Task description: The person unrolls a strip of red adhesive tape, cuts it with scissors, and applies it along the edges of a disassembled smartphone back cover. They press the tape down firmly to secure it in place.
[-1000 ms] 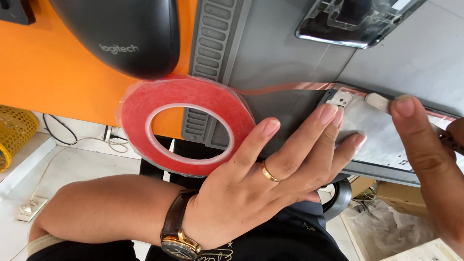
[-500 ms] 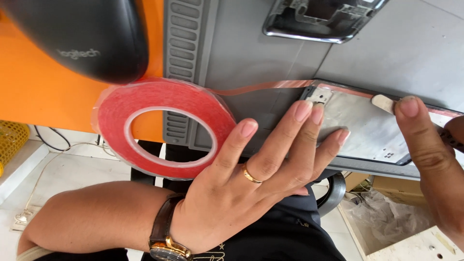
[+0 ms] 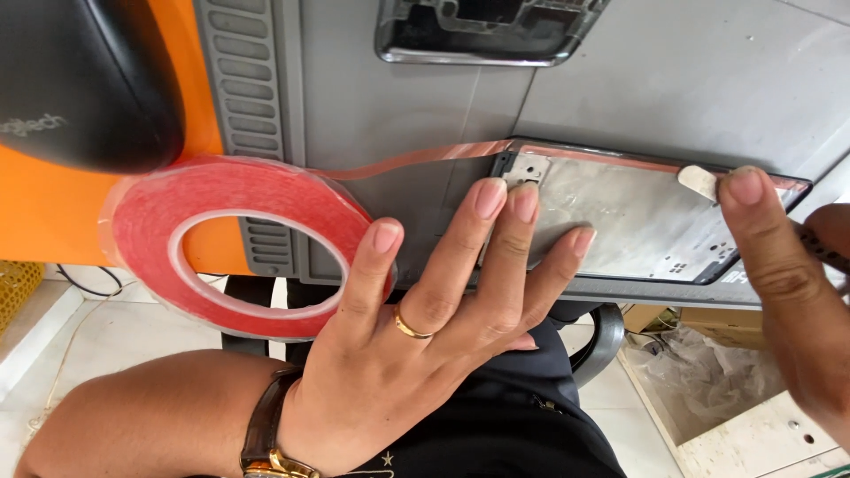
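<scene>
My left hand (image 3: 425,336) holds a red tape roll (image 3: 230,190) by its rim. Its spread fingers press on a silvery metal panel (image 3: 637,221) lying on the grey mat (image 3: 691,80). A strip of tape (image 3: 416,159) runs from the roll along the panel's top edge. At the right, a fingertip of my right hand (image 3: 788,283) pins the strip's white end tab (image 3: 699,181) to the panel's top right corner. Something dark and thin shows in that hand at the frame edge.
A black computer mouse (image 3: 80,80) sits on an orange pad (image 3: 53,212) at the upper left. A dark device frame (image 3: 487,31) lies at the top of the mat. Below the desk are a chair arm (image 3: 606,332), a box with crumpled plastic (image 3: 699,372) and a yellow basket (image 3: 18,288).
The view has drifted so everything sits further left. My right hand has drawn the tape end rightward along the panel's top edge, while the left hand keeps pressing.
</scene>
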